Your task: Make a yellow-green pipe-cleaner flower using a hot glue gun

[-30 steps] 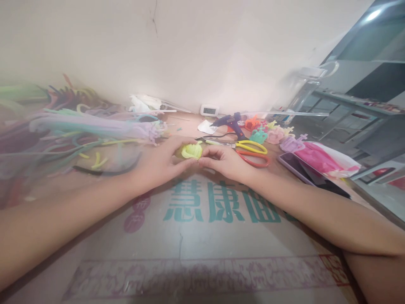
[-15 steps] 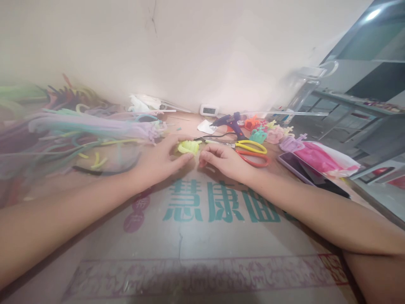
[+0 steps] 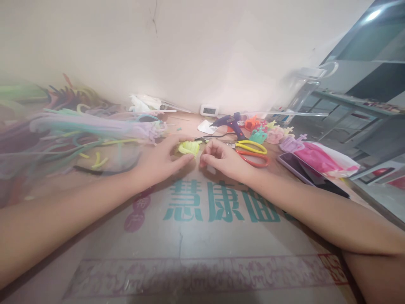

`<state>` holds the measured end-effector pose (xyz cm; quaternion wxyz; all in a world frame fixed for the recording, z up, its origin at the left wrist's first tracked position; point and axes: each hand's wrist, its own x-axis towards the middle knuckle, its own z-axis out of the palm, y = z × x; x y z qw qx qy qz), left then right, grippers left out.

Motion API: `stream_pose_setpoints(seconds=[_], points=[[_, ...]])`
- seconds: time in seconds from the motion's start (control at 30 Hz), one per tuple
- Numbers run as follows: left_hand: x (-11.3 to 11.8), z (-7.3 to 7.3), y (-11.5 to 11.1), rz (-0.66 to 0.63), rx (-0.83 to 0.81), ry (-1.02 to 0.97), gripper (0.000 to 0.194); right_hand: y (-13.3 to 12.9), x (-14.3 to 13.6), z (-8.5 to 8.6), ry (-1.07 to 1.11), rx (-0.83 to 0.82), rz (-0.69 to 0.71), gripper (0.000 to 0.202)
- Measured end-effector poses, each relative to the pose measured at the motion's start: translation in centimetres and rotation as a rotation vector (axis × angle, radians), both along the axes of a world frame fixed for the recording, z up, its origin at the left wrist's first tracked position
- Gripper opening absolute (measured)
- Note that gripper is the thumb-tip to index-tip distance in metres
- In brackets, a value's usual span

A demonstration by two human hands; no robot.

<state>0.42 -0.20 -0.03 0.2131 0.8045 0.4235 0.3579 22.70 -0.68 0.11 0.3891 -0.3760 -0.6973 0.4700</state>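
While the left hand (image 3: 160, 159) pinches a yellow piece (image 3: 189, 147), right fingers (image 3: 210, 159) curl nearby, contents unclear.

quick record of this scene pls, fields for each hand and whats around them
left hand: holds a fuzzy yellow piece between thumb and fingers
right hand: fingers curled, beside the yellow piece; cannot tell if it grips anything
right of right hand: scissors with one yellow and one red-orange handle
behind scissors: dark blue glue gun
left side: pastel fuzzy stems, bundled, partly blurred
far right: phone beside a pink and white packet
by wall: small digital display
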Motion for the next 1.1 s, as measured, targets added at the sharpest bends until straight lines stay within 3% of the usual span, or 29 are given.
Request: stream_pose_setpoints(seconds=[0.2,0.7,0.9,1.1], points=[[0.05,0.09,0.07,0.008,0.008,0.023,0.046,0.41,0.03,-0.18,0.032,-0.034,0.038,0.020],[0.20,0.28,-0.17,-0.069,0.060,0.061,0.041,0.03,0.21,0.41,-0.157,-0.015,0.032,0.014],[0.18,0.23,-0.22,-0.068,0.053,0.033,0.040,0.19,0.19,0.20,-0.071,0.013,0.068,0.017],[0.11,0.08,-0.13,-0.013,0.025,0.020,0.045,0.17,0.37,0.05,0.045,0.053,0.077,0.035]])
